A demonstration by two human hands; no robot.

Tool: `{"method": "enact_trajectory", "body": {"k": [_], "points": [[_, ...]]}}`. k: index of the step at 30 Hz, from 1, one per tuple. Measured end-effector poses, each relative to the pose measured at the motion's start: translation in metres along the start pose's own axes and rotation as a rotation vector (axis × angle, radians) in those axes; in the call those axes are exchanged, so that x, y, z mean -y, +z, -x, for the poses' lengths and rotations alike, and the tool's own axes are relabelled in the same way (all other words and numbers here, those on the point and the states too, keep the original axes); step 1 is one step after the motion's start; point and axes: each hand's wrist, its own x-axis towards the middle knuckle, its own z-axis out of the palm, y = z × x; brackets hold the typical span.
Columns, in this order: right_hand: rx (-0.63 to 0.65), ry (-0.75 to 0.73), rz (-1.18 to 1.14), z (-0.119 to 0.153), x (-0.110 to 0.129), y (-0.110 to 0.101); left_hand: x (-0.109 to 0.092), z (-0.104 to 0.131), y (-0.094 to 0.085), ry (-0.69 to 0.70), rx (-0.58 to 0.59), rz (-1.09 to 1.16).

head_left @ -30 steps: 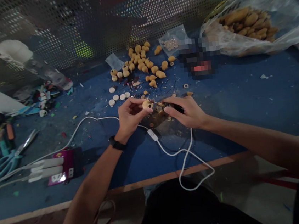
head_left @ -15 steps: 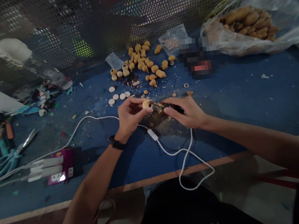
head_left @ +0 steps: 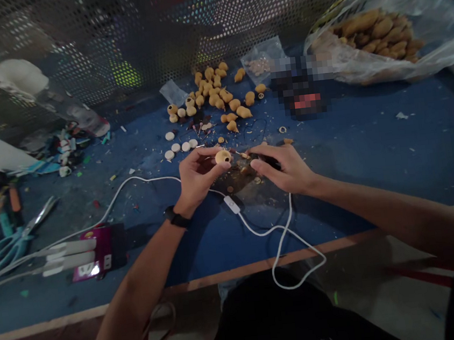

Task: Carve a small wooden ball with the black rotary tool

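Note:
Between its thumb and fingers my left hand [head_left: 197, 176] holds a small pale gourd [head_left: 223, 157] with a dark hole facing right. My right hand [head_left: 283, 168] is closed round a dark tool [head_left: 267, 160] with a thin tip pointing left toward the gourd; a small gap seems to part the tip from the gourd. Most of the tool is hidden by the fingers. Behind the hands lies a cluster of small tan gourds [head_left: 212, 87]. Several white discs [head_left: 186, 146] lie just behind my left hand, and shavings are scattered under both hands.
A white cable with a switch [head_left: 232, 204] loops over the table's front edge [head_left: 230, 273]. At the left are a purple power block [head_left: 103, 250] with white plugs and blue-handled scissors [head_left: 13, 244]. A plastic bag of gourds [head_left: 383, 32] stands at the back right.
The tool's tip has drawn slightly away from the gourd, and my right hand has shifted a little to the right. My left hand has hardly moved.

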Motion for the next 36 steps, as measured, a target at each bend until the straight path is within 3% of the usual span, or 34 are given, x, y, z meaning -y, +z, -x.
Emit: {"method": "enact_trajectory", "body": {"k": [36], "points": [[0.009,-0.06,0.033,0.0004,0.001,0.0029,-0.0005,-0.0002,0.0008,-0.004,-0.018,-0.058]]}}
